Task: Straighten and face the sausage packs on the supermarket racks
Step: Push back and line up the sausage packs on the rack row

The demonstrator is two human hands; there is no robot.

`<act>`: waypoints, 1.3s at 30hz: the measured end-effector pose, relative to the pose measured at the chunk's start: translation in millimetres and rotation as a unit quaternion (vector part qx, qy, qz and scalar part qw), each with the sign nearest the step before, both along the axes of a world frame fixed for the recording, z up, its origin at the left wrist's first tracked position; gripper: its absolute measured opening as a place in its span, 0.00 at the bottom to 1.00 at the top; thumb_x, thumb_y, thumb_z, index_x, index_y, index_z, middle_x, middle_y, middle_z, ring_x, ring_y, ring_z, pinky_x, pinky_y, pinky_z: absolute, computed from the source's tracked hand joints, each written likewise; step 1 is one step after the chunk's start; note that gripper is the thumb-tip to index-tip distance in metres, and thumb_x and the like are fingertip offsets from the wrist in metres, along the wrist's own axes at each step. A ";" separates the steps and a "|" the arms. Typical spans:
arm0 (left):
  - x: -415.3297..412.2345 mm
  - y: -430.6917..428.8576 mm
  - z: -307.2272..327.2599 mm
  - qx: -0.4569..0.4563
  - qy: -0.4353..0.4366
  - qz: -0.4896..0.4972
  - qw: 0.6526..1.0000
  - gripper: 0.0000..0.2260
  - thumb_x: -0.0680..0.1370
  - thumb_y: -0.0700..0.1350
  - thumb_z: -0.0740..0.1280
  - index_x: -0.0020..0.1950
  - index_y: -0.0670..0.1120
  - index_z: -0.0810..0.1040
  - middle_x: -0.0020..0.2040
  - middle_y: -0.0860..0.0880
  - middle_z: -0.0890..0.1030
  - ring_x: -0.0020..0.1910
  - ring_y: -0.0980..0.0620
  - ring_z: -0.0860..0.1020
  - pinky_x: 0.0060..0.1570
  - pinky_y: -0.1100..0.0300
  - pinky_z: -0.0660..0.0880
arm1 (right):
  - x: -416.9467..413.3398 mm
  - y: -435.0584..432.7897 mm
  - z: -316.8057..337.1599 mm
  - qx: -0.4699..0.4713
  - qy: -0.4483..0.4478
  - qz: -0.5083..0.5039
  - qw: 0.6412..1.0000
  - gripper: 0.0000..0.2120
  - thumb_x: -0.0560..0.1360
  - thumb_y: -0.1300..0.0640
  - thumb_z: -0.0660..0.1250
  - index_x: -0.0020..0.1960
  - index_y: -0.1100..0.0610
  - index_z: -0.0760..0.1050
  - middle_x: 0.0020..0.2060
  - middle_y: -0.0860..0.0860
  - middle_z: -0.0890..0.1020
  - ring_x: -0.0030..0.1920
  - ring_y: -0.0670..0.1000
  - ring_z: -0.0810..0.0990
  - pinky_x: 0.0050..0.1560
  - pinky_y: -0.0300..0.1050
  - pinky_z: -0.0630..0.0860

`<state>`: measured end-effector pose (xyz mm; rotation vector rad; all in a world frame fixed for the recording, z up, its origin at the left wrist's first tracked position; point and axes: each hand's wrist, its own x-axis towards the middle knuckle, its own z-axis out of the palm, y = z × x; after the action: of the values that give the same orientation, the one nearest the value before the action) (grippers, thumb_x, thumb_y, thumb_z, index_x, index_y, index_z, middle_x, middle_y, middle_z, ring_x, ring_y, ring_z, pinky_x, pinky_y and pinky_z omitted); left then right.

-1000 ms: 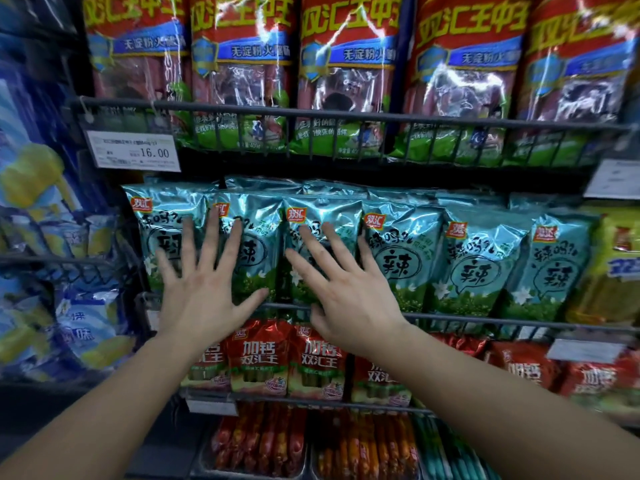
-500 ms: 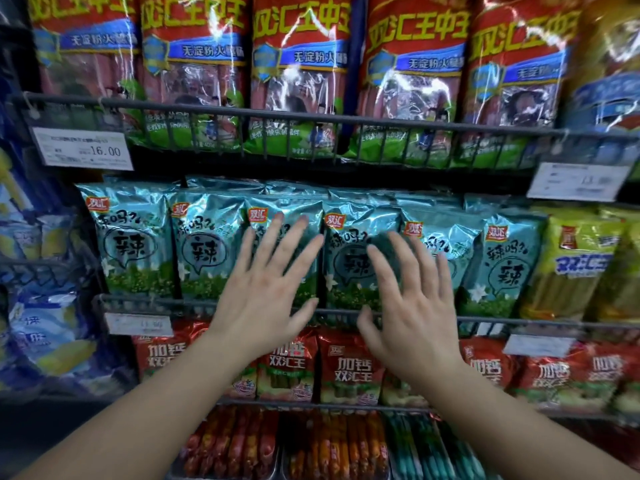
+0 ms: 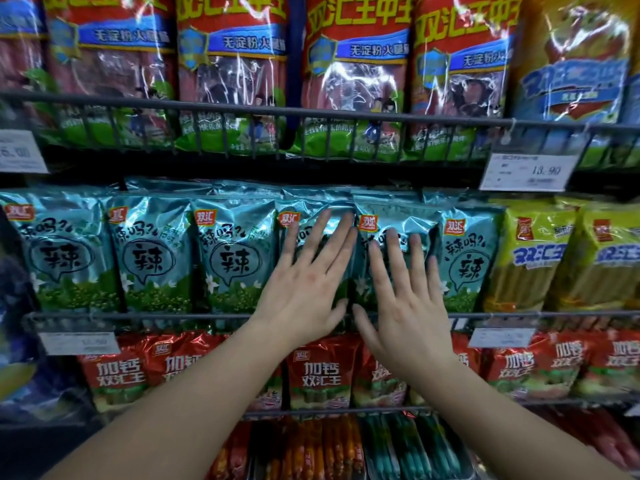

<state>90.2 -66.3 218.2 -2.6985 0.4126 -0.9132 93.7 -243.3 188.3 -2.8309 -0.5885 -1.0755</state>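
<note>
Left hand (image 3: pixel 304 289) and right hand (image 3: pixel 410 306) are both flat with fingers spread. They press side by side on two neighbouring teal sausage packs (image 3: pixel 394 212) standing behind the middle rack rail (image 3: pixel 138 315), probably squaring them upright so labels face front. Red packs (image 3: pixel 318 375) sit below.

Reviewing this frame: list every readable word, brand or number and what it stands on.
"双汇王中王", "无淀粉火腿": tall red clear-windowed sausage packs, top rack.
"双汇", "辣吗?", "辣": teal foil sausage packs, middle rack.
"加钙 双汇王": red foil sausage packs below.
"13.90": white paper price tag.
Too blurred: yellow sausage packs, lower white tags.
</note>
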 end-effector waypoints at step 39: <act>8.8 -2.7 -0.1 -0.043 -0.020 0.070 0.996 0.52 0.69 0.77 0.54 0.80 0.46 0.40 0.80 0.45 0.38 0.77 0.33 0.38 0.72 0.32 0.48 | 29.3 12.0 15.1 0.047 0.022 0.018 0.999 0.43 0.71 0.42 0.60 0.81 0.46 0.45 0.81 0.50 0.44 0.79 0.59 0.41 0.68 0.68 0.62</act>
<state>99.0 -69.0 218.1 -2.7389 0.1780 -0.9642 123.0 -231.3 203.4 -2.7463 -0.5670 -1.0034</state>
